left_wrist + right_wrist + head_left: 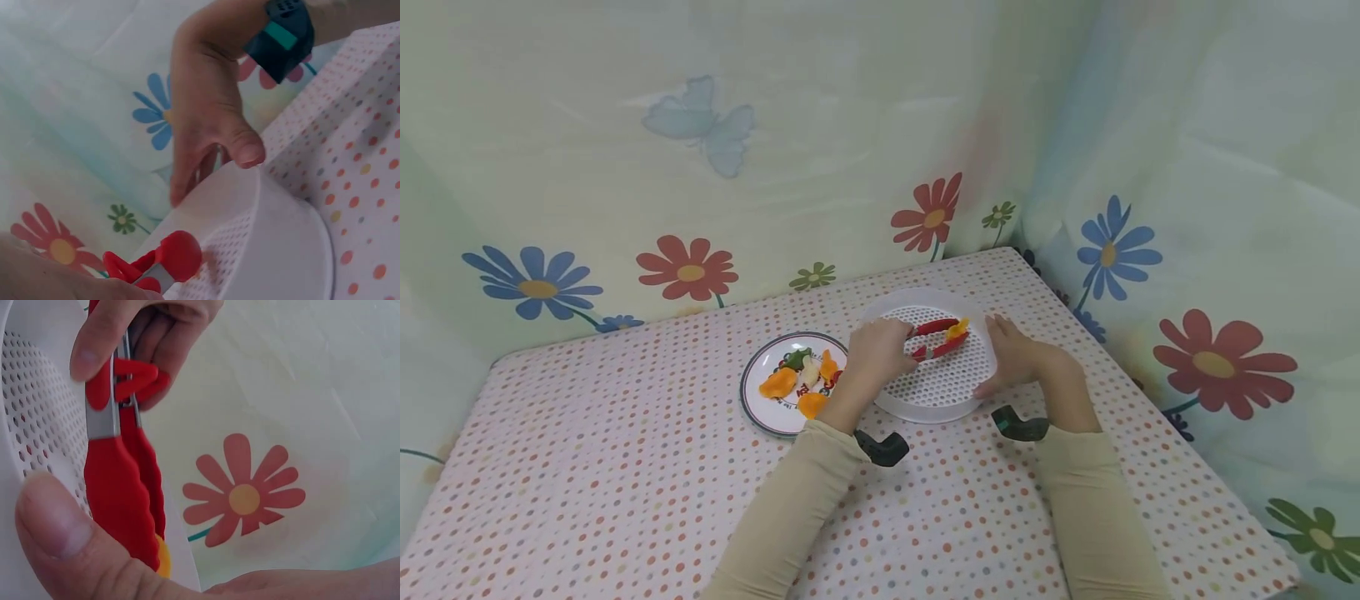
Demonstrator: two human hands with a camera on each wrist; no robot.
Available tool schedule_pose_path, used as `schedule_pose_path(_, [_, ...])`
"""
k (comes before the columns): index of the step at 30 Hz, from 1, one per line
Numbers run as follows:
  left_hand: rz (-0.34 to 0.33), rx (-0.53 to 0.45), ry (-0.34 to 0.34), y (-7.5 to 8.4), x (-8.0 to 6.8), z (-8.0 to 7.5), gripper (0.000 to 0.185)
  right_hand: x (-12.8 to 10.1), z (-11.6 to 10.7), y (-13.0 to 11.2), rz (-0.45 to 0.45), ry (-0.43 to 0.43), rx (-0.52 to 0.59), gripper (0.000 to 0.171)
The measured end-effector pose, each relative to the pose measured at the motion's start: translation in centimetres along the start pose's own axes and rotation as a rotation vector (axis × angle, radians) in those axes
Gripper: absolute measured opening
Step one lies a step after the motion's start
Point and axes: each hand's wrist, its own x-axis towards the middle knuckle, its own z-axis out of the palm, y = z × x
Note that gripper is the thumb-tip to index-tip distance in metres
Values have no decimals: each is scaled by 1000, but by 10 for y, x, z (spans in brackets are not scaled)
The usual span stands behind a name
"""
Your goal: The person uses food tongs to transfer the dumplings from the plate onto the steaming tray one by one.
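Observation:
My left hand [882, 354] grips red-and-silver tongs [117, 475], whose scalloped red tips close around a small yellow-orange piece [957, 328]. The tongs hang over a round white strainer [925, 412] with a flat perforated bottom. At the strainer's right side, my right hand [209, 125] holds the rim, its thumb and fingers spread along the edge. Left of the strainer, partly behind my left forearm, sits a dark-rimmed white plate [758, 408]. On it lie several orange pieces [778, 383], a green piece [796, 358] and a pale piece [809, 372].
A dotted cloth covers the table [587, 467]. Flower-printed curtains [820, 167] hang along the table's back and right side. Each wrist bears a dark camera mount [883, 448].

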Motion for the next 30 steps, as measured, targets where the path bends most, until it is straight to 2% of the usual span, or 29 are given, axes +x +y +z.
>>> schedule_pose_path(9, [-32, -68, 0, 6, 3, 6, 44, 0, 0, -7, 15, 9, 9, 131])
schedule_pose_path(18, [-50, -140, -14, 11, 3, 5, 39, 1, 1, -2, 13, 7, 14, 130])
schedule_pose_path(30, [-59, -137, -6, 11, 0, 7, 35, 2, 1, -3, 16, 6, 23, 133])
